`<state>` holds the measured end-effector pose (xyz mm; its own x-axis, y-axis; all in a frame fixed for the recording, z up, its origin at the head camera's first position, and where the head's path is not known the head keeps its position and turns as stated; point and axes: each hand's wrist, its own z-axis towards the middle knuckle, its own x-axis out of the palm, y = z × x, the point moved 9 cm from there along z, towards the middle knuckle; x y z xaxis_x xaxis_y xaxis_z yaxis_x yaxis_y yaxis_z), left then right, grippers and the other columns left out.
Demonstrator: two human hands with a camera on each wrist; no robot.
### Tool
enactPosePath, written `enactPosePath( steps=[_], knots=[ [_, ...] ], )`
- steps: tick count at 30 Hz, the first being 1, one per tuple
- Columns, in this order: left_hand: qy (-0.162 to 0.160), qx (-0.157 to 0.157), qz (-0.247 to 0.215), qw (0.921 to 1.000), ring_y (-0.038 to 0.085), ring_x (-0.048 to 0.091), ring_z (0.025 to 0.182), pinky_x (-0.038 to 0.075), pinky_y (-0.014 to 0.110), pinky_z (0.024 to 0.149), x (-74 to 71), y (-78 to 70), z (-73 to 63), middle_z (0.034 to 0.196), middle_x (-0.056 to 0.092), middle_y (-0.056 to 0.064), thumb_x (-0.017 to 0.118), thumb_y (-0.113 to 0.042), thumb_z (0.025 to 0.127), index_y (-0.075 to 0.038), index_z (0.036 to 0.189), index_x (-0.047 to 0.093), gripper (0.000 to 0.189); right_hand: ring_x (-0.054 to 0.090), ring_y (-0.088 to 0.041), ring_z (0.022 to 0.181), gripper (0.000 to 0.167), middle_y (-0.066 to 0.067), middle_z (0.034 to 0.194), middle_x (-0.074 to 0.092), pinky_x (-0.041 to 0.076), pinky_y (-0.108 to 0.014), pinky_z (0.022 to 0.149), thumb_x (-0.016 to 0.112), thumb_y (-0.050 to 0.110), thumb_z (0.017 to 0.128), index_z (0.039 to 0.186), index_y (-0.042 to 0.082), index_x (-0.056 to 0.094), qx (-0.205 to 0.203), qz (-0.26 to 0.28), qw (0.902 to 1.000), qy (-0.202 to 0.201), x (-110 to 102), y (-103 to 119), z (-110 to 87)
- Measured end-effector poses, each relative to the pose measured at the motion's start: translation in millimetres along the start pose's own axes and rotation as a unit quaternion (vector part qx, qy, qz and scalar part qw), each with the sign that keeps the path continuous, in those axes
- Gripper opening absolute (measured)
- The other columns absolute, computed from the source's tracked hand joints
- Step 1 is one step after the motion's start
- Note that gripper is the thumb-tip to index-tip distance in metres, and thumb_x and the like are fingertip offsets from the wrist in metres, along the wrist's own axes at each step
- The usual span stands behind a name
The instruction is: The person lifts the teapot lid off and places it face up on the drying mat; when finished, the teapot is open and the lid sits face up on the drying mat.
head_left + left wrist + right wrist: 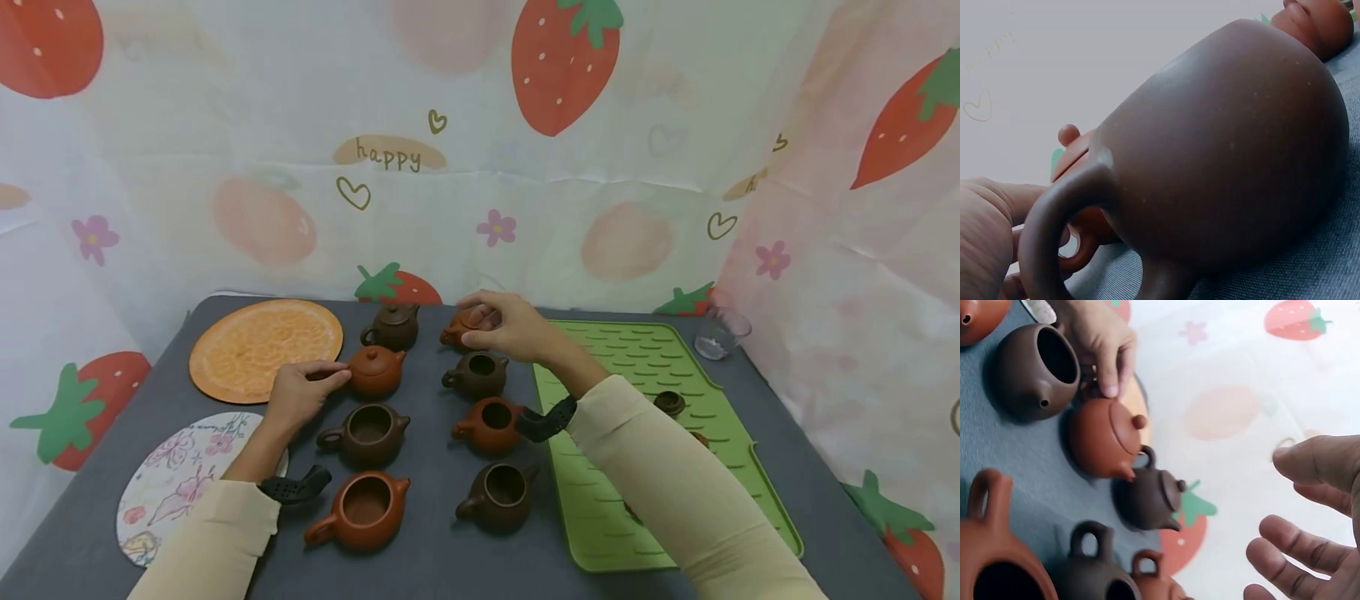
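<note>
My left hand (296, 398) pinches the handle of a lidded reddish-brown teapot (377, 373), which stands on the table. In the right wrist view, thumb and finger meet at this teapot's (1100, 437) handle. My right hand (517, 329) hovers by a small reddish teapot (455, 327) at the back of the right row, partly covering it. Its fingers are parted and hold nothing in the right wrist view. Behind the gripped teapot stands a dark lidded teapot (393, 327). A dark lidless teapot (1229, 144) fills much of the left wrist view.
Nearer stand lidless teapots, brown (371, 435) and reddish (367, 512) on the left, dark (480, 375), reddish (491, 425) and dark (502, 500) on the right. A green mat (600, 517) bears small lids (670, 403). Round mats (262, 350) lie left; a glass (717, 335) stands back right.
</note>
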<state>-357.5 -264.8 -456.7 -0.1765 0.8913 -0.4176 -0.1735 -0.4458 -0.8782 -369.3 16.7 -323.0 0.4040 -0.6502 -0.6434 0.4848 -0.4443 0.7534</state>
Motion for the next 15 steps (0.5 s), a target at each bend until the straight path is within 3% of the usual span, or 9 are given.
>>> enactPosePath(
  steps=[8, 15],
  knots=[
    [0.0, 0.002, 0.005, 1.0, 0.019, 0.06, 0.088, 0.047, 0.02, 0.063, 1.5, -3.2, -1.3, 0.097, 0.07, 0.015, 0.074, -0.023, 0.088, 0.001, 0.102, 0.075, 0.028, 0.059, -0.022, 0.079, 0.038, -0.008, 0.098, 0.062, 0.049, -0.032, 0.07, 0.068, 0.011, 0.091, 0.127, 0.006, 0.059, 0.004, 0.004, 1.0, -0.007, 31, 0, 23.0],
    [-0.007, 0.017, 0.009, 0.9998, 0.025, 0.062, 0.092, 0.046, 0.016, 0.066, 0.7, -5.1, -4.6, 0.097, 0.071, 0.016, 0.074, -0.019, 0.088, 0.002, 0.101, 0.075, 0.025, 0.06, -0.022, 0.087, 0.035, -0.01, 0.104, 0.06, 0.049, -0.028, 0.072, 0.069, 0.014, 0.091, 0.125, 0.01, 0.061, 0.007, -0.014, 0.9999, -0.003, 57, -1, 41.7]
  ],
)
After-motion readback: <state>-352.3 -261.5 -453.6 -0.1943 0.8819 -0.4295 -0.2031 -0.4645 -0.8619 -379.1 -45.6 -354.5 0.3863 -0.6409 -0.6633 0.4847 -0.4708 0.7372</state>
